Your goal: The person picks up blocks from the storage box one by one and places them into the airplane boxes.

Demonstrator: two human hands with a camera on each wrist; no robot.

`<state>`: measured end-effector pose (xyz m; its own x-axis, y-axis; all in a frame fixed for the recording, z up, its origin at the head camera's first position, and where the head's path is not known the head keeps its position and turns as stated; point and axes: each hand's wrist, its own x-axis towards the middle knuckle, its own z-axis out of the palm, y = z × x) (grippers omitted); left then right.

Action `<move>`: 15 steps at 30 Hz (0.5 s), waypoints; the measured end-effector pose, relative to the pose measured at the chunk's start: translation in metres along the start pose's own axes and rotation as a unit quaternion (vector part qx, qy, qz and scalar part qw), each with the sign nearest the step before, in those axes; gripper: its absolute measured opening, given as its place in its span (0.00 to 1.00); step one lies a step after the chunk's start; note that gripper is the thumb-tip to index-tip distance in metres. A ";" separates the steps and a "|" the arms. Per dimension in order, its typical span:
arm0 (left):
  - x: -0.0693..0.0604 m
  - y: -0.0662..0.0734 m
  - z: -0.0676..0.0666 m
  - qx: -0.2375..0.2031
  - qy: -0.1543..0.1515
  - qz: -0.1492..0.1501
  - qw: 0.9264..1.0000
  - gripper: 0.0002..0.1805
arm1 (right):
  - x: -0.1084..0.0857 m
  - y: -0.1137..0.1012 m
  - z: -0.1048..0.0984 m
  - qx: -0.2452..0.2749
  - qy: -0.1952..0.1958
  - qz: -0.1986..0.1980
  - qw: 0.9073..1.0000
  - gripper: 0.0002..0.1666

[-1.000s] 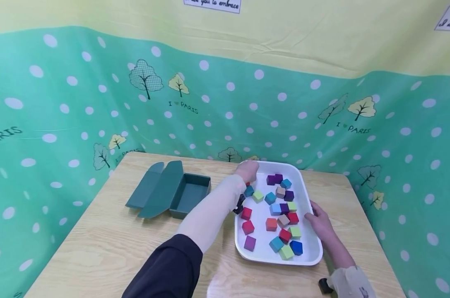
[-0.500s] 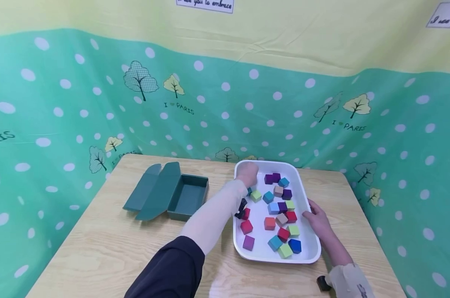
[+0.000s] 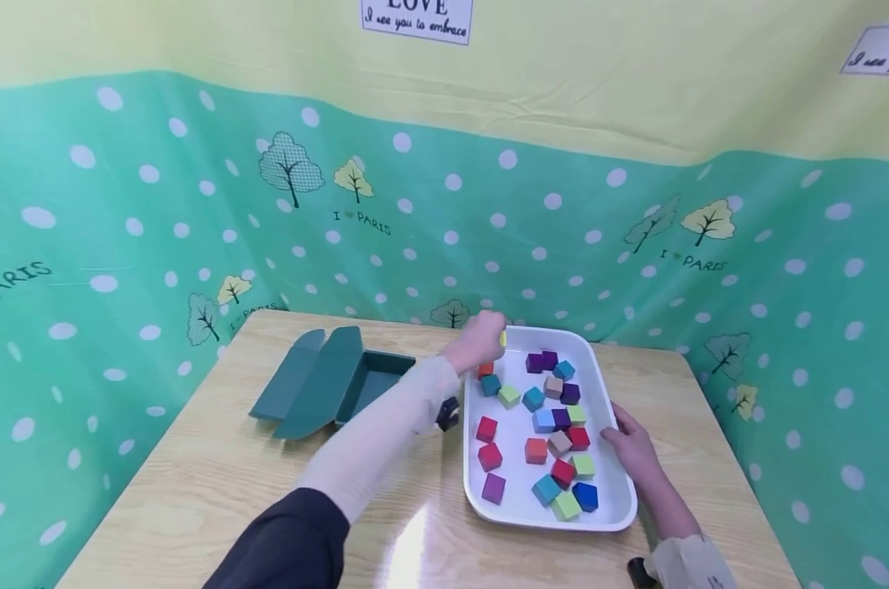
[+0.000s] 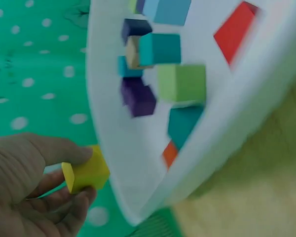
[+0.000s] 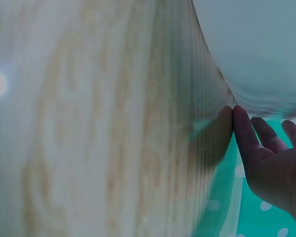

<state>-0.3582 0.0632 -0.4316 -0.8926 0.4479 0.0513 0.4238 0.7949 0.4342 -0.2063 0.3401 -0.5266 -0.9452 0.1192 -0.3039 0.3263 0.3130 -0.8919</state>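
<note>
My left hand is at the far left corner of the white tray. It pinches a yellow cube between thumb and fingers, just outside the tray wall in the left wrist view; in the head view only a sliver of this cube shows. On the tray's right side, my right hand holds the rim, thumb at the edge and fingers against the outer wall. Loose cubes lie in the tray, among them an orange cube, a teal cube and a light green cube.
Left of the tray, a dark green box stands with its lid folded out to the left; my left forearm covers part of it. Both rest on a wooden table. A patterned green and yellow cloth hangs behind and at the sides.
My left hand was reaching down into the tray's far left corner and has now lifted up and left with the yellow cube, uncovering the orange cube. The right hand stays at the rim.
</note>
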 end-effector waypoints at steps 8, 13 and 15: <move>-0.058 -0.026 -0.067 -0.027 0.015 0.020 0.999 0.15 | -0.001 -0.003 0.006 -0.019 0.003 0.006 1.000 0.39; -0.093 -0.056 -0.094 -0.025 0.004 0.003 1.000 0.16 | -0.004 -0.003 0.010 -0.027 0.002 0.013 1.000 0.40; -0.102 -0.071 -0.098 -0.030 -0.007 -0.002 1.000 0.17 | -0.006 -0.005 0.010 -0.025 0.004 0.007 1.000 0.39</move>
<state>-0.3128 -0.0792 -0.3796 -0.8920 0.4505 0.0377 0.4099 0.7706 0.4880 -0.2027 0.3279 -0.5234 -0.9403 0.1308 -0.3142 0.3403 0.3586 -0.8692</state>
